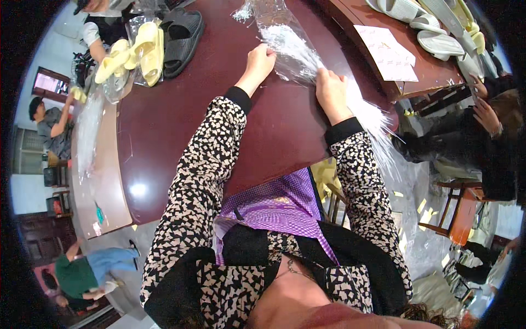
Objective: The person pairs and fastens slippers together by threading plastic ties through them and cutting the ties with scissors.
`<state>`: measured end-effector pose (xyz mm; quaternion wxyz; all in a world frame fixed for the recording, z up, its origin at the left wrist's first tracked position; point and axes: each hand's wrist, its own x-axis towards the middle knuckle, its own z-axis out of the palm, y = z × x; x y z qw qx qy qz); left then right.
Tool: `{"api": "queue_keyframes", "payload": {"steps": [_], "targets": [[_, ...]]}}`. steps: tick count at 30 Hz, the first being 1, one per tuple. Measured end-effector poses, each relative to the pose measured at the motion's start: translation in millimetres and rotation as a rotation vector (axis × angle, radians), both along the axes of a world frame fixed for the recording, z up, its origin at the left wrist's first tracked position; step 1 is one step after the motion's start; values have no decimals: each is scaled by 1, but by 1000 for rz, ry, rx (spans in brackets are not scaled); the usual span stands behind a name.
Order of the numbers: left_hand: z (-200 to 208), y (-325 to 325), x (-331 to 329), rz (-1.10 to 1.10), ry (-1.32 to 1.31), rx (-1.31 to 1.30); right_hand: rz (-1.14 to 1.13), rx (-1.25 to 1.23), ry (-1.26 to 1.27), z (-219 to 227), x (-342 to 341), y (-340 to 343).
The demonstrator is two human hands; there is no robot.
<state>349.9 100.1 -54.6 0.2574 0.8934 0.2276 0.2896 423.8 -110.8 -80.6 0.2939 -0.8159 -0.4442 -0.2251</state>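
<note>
A clear plastic bag (272, 12) lies on the dark red table, with a bundle of thin white strands (287, 46) spread in and over its near end. My right hand (332, 94) is closed around the strands; their long loose ends (372, 118) fan out past my wrist, over the table's right edge. My left hand (257, 66) is closed at the left edge of the bundle, fingertips against it; what they pinch is too small to make out. Beyond the bag's left side sits a small heap of white bits (243, 13).
Black slide sandals (183, 41) and pale yellow slippers (145, 52) lie at the far left, near a person's arm (96, 48). At the far right, grey slippers (438, 44) and white printed sheets (383, 52) rest on another table. People stand or sit on both sides.
</note>
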Motion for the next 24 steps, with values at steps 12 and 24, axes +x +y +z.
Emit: {"api": "queue_keyframes", "payload": {"steps": [12, 24], "targets": [[36, -15, -76, -89, -234, -89, -60, -139, -128, 17, -20, 5], [26, -41, -250, 15, -179, -295, -43, -132, -164, 1, -3, 5]]}}
